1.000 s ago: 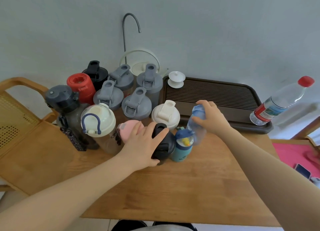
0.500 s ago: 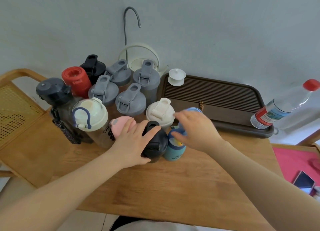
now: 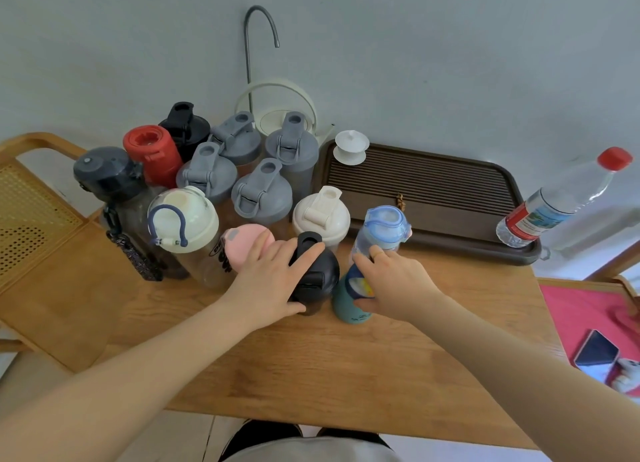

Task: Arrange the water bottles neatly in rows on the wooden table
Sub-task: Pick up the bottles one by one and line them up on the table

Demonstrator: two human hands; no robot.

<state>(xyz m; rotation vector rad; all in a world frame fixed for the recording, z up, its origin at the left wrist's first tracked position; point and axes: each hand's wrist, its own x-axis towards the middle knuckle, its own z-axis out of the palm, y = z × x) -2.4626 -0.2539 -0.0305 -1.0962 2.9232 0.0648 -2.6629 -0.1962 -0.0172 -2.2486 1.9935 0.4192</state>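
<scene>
Several bottles stand packed in rows at the back left of the wooden table (image 3: 398, 364). My left hand (image 3: 266, 285) wraps around the black-lidded bottle (image 3: 317, 271) in the front row, with fingers also touching the pink-lidded bottle (image 3: 246, 245). My right hand (image 3: 391, 281) grips the small teal bottle (image 3: 349, 302) beside it. A light blue bottle (image 3: 382, 227) stands free just behind my right hand, next to a cream-lidded shaker (image 3: 320, 215). Grey-lidded shakers (image 3: 261, 193), a red-lidded bottle (image 3: 152, 151) and a dark grey bottle (image 3: 104, 174) fill the rows behind.
A dark slatted tea tray (image 3: 433, 184) lies at the back right with a white lidded cup (image 3: 350, 147) and a red-capped clear water bottle (image 3: 561, 198) leaning on its corner. A white kettle (image 3: 275, 115) stands by the wall. A wooden chair (image 3: 31, 202) is at left, a phone (image 3: 595, 356) at right.
My right hand let go of the light blue bottle, which now stands behind the teal one, and dropped onto the teal bottle. My left hand stayed on the black-lidded bottle.
</scene>
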